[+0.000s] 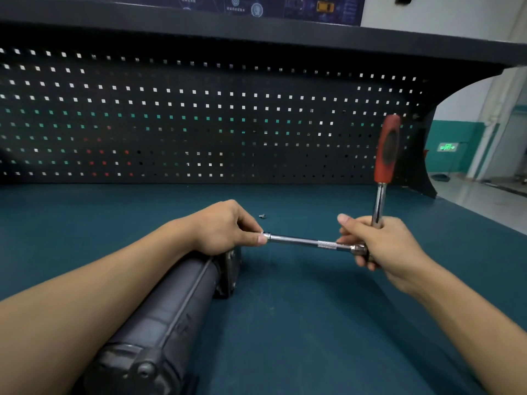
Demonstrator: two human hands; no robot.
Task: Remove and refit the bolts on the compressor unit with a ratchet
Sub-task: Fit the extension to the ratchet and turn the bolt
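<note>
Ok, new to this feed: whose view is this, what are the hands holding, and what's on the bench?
It is one camera worn on a person's head, looking down at their own bare hands; no machine. The right hand grips a ratchet near its head, red handle pointing up. The left hand pinches the far tip of its extension bar. Under the left forearm lies the dark compressor unit on the teal bench mat. One loose bolt lies beyond the hands.

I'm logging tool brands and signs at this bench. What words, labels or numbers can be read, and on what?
Nothing here reads clearly.
Poster above the pegboard: small captions, too blurred to read.
Green wall sign: lit, too small to read.
On the ratchet and compressor: no markings visible.
</note>
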